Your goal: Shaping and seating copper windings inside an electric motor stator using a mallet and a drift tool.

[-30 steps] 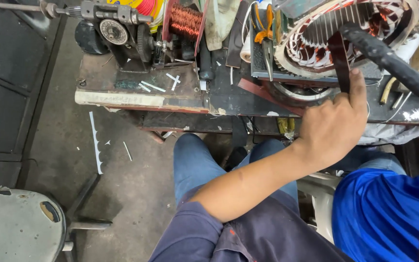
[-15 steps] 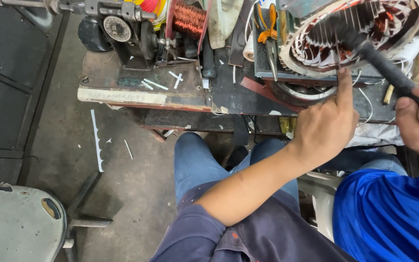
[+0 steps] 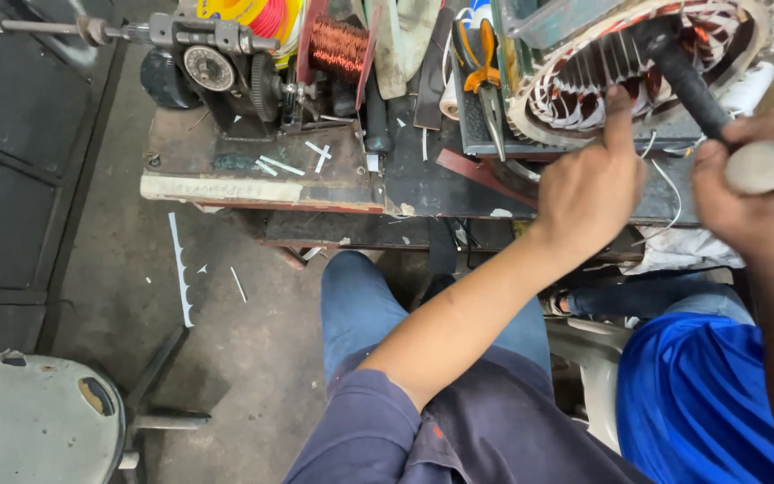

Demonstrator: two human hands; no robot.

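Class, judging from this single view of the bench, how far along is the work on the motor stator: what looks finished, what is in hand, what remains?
Done: copper coils already sit in many slots of the stator. In hand: the left hand steadies the stator rim, forefinger raised against it, while the right hand grips a black-handled tool reaching into the bore. Left: loose white leads hang untied. How many slots remain unfilled cannot be told.

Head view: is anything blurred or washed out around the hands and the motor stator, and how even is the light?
Head view: the right hand and the pale butt of the black tool handle are softened by motion blur; the left hand and the stator read sharper; light is soft and even, with no hard glare; the floor at left is darker; wide-angle bending shows at the edges.
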